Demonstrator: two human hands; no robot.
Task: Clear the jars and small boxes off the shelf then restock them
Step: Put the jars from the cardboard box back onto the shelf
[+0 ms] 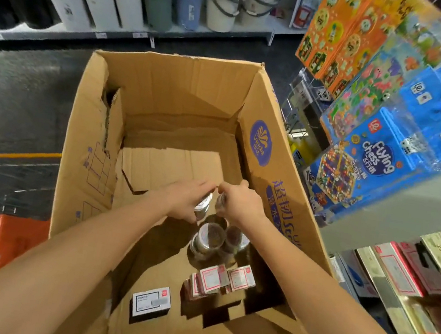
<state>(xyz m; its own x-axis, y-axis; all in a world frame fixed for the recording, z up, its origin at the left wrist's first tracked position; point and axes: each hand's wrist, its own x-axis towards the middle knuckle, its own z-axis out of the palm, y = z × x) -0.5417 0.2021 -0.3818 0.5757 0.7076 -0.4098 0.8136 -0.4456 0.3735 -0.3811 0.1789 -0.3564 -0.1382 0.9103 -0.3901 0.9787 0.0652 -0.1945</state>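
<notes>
Both my hands reach down into a large open cardboard box (258, 141). My left hand (188, 199) grips a small clear jar (203, 206) with a white label. My right hand (239, 201) grips another small jar (221, 201), mostly hidden under the fingers. Just below them, two clear jars (206, 239) (233, 241) with dark contents stand on the box floor. Nearer me lie several small red-and-white boxes (213, 279) in a cluster, and one black-and-white small box (151, 301) lies apart at the left.
The shelf (405, 271) on my right carries flat boxes with price tags, and game boxes (370, 164) hang above it. Buckets and bins (225, 3) line a far shelf across the aisle. An orange basket (14, 238) sits at the lower left.
</notes>
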